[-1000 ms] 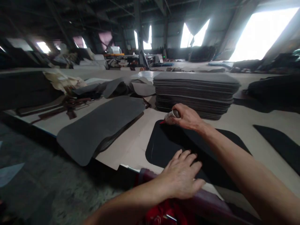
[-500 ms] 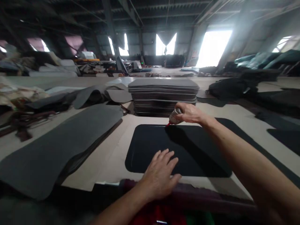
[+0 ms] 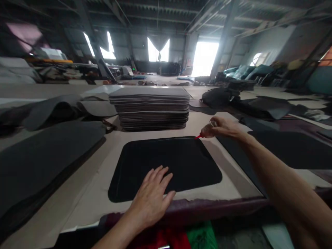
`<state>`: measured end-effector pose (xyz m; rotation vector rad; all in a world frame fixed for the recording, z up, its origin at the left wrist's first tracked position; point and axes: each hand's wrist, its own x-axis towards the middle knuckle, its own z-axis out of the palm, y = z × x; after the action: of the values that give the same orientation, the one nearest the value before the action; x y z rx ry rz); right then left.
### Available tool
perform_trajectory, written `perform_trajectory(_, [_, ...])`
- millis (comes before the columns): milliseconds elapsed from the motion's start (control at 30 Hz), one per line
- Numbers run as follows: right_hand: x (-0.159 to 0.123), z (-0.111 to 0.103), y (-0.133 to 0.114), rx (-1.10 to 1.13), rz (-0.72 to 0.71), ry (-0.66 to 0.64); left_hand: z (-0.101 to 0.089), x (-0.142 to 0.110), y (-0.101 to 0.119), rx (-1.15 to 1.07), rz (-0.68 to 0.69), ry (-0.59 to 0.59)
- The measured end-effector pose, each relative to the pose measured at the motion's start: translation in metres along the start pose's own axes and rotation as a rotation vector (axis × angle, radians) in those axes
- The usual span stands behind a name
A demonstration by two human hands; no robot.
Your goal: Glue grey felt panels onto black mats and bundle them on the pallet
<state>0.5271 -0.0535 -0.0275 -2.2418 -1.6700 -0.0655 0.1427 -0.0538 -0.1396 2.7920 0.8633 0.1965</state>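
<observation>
A black mat (image 3: 181, 166) with rounded corners lies flat on the pale table. Fingers spread, my left hand (image 3: 154, 190) rests on its near edge. My right hand (image 3: 224, 127) is wrapped round a small squeeze bottle (image 3: 207, 130) with a red nozzle, tilted down to the left. The nozzle tip is at the far right corner of the mat; whether it touches cannot be made out. A thin pale line runs along the mat's far edge, and a fainter one follows its left edge.
Behind the mat stands a tall stack of grey mats (image 3: 153, 110). A pile of dark sheets (image 3: 52, 155) lies on the left. More dark material (image 3: 293, 147) is on the right. The table's near edge has a dark red covering (image 3: 207, 207).
My right hand has moved the bottle rightward along the mat's far edge to the corner, and the pale line is longer. The view has turned right; my left hand stays on the mat.
</observation>
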Motion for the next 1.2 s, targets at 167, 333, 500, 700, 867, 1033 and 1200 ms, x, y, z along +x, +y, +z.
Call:
perform_trajectory(167, [-0.019,-0.007,0.014,0.038,0.057,-0.042,0.005,0.0,-0.003,0.032,0.025,0.032])
perform_trajectory(333, [-0.057,-0.022,0.013,0.021,-0.007,-0.073,0.01,0.001,-0.006,0.053,0.053,0.064])
perform_trajectory(500, [-0.115,-0.04,0.005,0.092,-0.053,-0.135,0.014,0.002,-0.008,0.064,0.072,0.102])
perform_trajectory(700, [-0.175,-0.046,-0.002,0.226,0.04,-0.158,0.014,0.002,-0.007,0.05,0.08,0.131])
perform_trajectory(867, [-0.185,-0.033,-0.023,0.28,0.029,-0.159,0.013,0.003,-0.005,-0.032,0.071,0.163])
perform_trajectory(1033, [-0.161,-0.012,-0.064,0.355,-0.15,-0.227,-0.007,-0.001,-0.017,-0.35,0.091,0.155])
perform_trajectory(1200, [-0.13,0.009,-0.105,0.39,-0.342,-0.273,-0.034,-0.037,-0.07,-0.433,-0.09,0.365])
